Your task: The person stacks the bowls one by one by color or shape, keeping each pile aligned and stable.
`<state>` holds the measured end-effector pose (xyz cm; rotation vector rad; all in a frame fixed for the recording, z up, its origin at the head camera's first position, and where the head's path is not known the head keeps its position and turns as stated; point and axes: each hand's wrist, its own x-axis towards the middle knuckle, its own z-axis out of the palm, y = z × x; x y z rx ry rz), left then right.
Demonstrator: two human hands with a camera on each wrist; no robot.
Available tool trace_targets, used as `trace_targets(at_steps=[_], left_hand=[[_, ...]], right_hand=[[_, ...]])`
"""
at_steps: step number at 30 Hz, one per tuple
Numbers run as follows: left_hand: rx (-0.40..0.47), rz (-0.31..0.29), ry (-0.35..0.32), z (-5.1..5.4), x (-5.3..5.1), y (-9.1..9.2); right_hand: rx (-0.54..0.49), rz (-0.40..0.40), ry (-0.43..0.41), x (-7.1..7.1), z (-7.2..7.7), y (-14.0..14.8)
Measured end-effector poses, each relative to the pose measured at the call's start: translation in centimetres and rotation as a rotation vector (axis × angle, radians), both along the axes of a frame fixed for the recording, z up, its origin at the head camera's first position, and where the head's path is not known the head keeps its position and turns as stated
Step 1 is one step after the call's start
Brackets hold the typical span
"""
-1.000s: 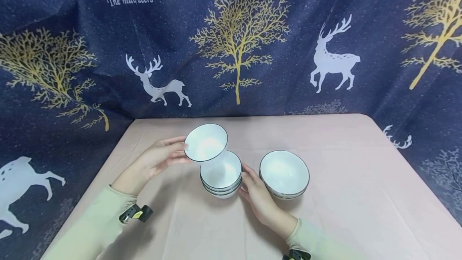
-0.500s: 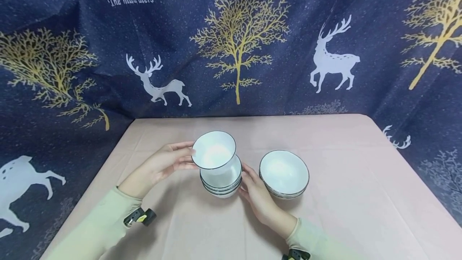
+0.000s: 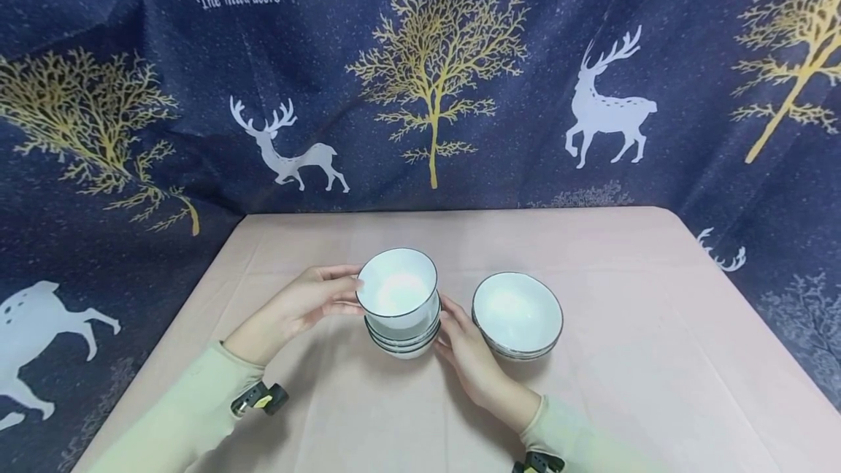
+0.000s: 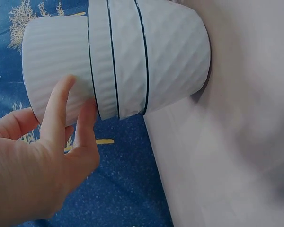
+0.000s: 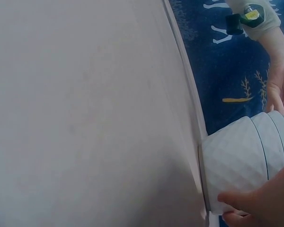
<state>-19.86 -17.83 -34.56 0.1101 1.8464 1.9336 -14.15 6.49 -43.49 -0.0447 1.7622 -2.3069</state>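
Note:
A white bowl with a dark rim (image 3: 397, 279) is in my left hand (image 3: 305, 303), thumb at the rim and fingers along its outside. It sits at the top of a stack of similar bowls (image 3: 402, 346); whether it is fully seated cannot be told. In the left wrist view the held bowl (image 4: 52, 52) has ribbed sides, while the bottom bowl (image 4: 177, 56) has a diamond pattern. My right hand (image 3: 478, 367) rests against the stack's right side with extended fingers. From the right wrist, a fingertip (image 5: 232, 197) touches the lowest bowl's textured side.
A second stack of white bowls (image 3: 517, 312) stands to the right of my right hand. Pale pink cloth covers the table (image 3: 624, 356). Behind it hangs a dark blue cloth (image 3: 512, 122) printed with deer and gold trees.
My left hand has brought its bowl rightward and down, from above the left of the stack onto its top. The right hand has stayed at the stack's side.

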Motion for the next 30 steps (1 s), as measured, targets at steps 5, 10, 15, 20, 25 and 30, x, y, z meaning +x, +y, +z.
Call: trace_targets(at_steps=[5,10,15,20,25,30], left_hand=[[-0.028,0.012,0.002,-0.26,0.14,0.23],[-0.061,0.025,0.001,-0.35,0.15,0.47],[-0.081,0.034,0.002,-0.22,0.17,0.61],[-0.092,0.031,0.008,-0.17,0.2,0.6],[-0.1,0.037,0.01,-0.3,0.15,0.61],[-0.111,0.047,0.006,-0.5,0.19,0.63]], right_hand=[[-0.01,0.004,-0.012,0.06,-0.06,0.0],[-0.017,-0.002,-0.017,-0.09,-0.02,-0.02],[-0.014,-0.007,-0.028,-0.19,0.03,-0.07],[-0.008,-0.01,-0.026,-0.15,0.07,-0.11],[-0.009,-0.005,-0.024,-0.07,0.16,-0.05],[-0.003,0.006,-0.021,0.08,0.31,0.02]])
